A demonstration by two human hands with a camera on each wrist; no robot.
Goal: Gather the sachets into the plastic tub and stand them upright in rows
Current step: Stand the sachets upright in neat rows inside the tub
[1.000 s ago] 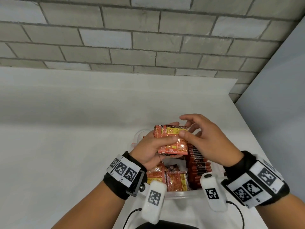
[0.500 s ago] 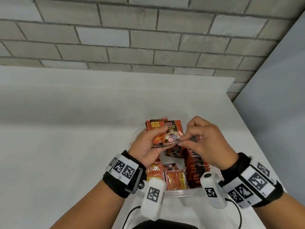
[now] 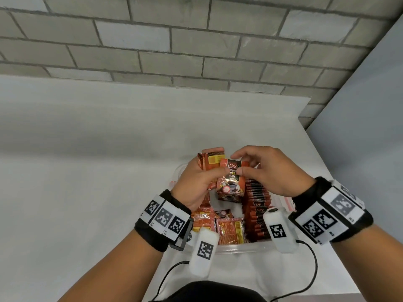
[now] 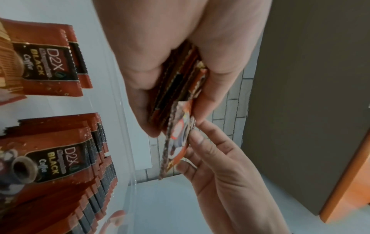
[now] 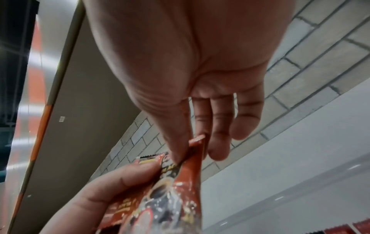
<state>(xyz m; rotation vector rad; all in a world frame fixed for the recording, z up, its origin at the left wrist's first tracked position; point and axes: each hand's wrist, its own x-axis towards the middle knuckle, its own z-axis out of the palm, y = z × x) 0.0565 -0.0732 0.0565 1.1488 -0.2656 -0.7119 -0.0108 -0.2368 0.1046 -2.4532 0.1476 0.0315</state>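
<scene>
My left hand (image 3: 201, 177) grips a small stack of red coffee sachets (image 3: 210, 162) above the clear plastic tub (image 3: 235, 247). My right hand (image 3: 250, 168) pinches the top corner of the front sachet (image 3: 231, 180), printed side up, between thumb and fingers. The left wrist view shows the stack (image 4: 176, 88) edge-on in my left hand, with the front sachet (image 4: 176, 142) sliding out toward the right hand's fingers (image 4: 200, 142). The right wrist view shows the pinched sachet (image 5: 180, 182). A row of sachets (image 3: 257, 205) stands upright along the tub's right side. Loose sachets (image 3: 229, 229) lie flat at its near left.
The tub sits on a white table (image 3: 87, 192) near its right edge, with a grey brick wall (image 3: 174, 51) behind and a grey panel (image 3: 359, 127) to the right. Cables (image 3: 314, 269) run from my wrist cameras across the table's near edge.
Both hands have dropped slightly toward the tub. The front sachet has turned printed side up and slid lower out of the stack, with my right hand pinching its top corner.
</scene>
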